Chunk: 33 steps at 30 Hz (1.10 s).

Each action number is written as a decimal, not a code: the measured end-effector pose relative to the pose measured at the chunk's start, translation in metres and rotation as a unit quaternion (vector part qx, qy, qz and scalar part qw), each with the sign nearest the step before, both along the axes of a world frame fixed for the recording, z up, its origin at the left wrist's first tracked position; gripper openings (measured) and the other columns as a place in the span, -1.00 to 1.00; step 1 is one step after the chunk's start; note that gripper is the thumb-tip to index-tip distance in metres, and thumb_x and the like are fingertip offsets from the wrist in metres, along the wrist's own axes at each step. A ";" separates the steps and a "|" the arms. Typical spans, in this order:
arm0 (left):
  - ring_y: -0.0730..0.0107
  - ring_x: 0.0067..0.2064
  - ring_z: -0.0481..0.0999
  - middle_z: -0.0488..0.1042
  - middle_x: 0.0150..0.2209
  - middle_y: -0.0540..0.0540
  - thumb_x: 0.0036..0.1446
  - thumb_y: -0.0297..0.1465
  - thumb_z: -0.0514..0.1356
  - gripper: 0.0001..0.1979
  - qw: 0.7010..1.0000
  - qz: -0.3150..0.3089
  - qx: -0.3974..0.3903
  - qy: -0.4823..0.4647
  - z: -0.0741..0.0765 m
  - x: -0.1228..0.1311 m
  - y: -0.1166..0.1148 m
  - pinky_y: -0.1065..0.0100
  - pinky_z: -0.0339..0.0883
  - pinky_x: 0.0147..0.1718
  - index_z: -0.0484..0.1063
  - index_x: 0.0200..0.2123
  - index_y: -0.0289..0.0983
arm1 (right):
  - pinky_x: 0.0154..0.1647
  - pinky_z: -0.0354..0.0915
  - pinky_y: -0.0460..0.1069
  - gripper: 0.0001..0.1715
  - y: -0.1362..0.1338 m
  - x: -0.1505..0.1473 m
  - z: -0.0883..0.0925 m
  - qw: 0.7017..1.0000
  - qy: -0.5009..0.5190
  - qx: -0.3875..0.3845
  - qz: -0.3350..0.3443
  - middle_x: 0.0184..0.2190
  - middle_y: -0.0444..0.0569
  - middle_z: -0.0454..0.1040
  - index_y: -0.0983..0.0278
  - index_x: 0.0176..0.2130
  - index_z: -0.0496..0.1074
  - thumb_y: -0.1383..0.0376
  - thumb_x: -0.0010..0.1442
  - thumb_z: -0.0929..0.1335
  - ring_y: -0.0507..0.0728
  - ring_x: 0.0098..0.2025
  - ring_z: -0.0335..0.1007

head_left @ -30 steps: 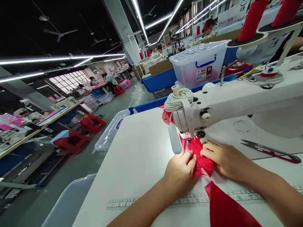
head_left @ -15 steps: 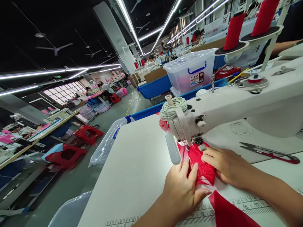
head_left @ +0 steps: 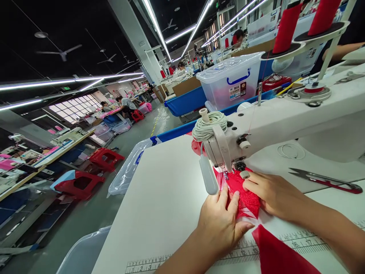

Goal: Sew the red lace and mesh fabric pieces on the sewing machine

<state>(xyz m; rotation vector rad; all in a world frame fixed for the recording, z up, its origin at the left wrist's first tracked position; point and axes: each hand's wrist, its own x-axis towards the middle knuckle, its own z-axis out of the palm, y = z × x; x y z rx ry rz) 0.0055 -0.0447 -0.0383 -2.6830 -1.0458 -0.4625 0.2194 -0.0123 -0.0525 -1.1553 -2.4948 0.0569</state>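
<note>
So, far left of the white metal sewing machine [head_left: 273, 118]: red plastic stools [head_left: 104, 152], grey-green floor [head_left: 85, 213]. Smooth white tabletop [head_left: 159, 190] left of and under machine, black ruler scale [head_left: 148, 262] printed in front. Left hand [head_left: 218, 220] spread, fingertips on red lace fabric [head_left: 248, 199], partly under machine. Right hand [head_left: 270, 190], fingers bent, on lace's right edge; can't tell if pinching. Black-and-red metal snips [head_left: 327, 181] in front of machine, farthest right.

Beside the left hand [head_left: 217, 222], the surface [head_left: 159, 201]'s ruler [head_left: 248, 252] reads 12 and 13; beyond it a bin [head_left: 216, 93]'s label [head_left: 237, 91] says "Box".
</note>
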 end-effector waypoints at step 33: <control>0.03 -0.19 0.48 0.45 -0.04 -0.38 0.22 0.02 0.05 -0.38 0.999 0.025 -0.008 0.026 -0.001 -0.004 0.009 0.16 0.41 -0.39 0.41 0.03 -0.42 | -0.44 0.18 -0.01 -0.40 -0.002 -0.003 0.001 0.998 -0.016 0.063 -0.024 -0.26 0.00 0.42 0.23 -0.04 0.39 0.47 -0.12 0.22 0.15 -0.34 0.34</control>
